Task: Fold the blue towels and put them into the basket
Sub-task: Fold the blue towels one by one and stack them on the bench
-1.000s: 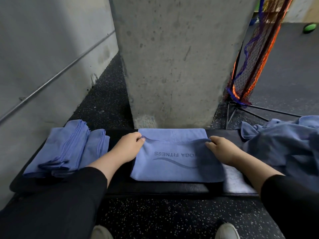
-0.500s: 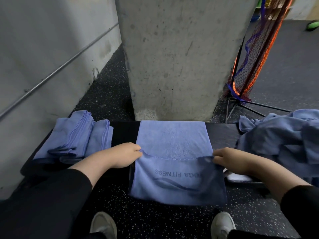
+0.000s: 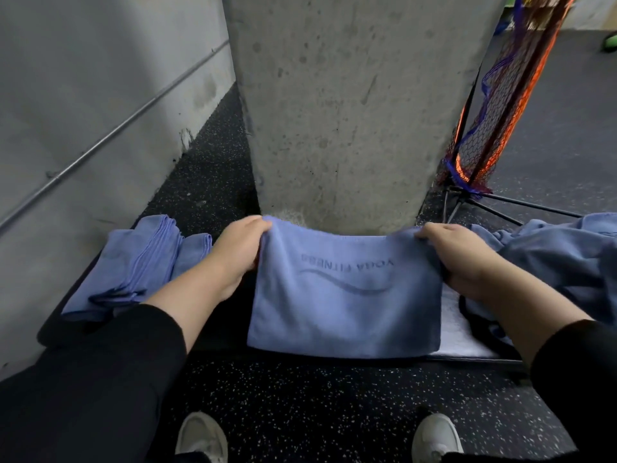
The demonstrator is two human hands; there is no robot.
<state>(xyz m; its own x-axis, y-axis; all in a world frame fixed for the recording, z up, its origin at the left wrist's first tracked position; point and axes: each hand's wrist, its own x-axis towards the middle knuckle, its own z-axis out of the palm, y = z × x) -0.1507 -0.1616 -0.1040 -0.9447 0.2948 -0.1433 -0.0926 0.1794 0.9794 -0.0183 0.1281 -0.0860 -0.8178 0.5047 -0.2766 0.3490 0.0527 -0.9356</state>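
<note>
Towel [image 3: 344,305] logo blurred; both hands pinch top corners.

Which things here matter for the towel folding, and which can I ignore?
Part of the job:
- printed towel, gripped at its far corners by left hand and right hand
- folded towels
- unfolded towel heap
- black bench

Just lying about:
- concrete pillar
- net on stand
- white cloth

No basket in view.

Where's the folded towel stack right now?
Head view, left side: the folded towel stack lies on the dark bench, just left of the left hand, below the grey wall.
</note>
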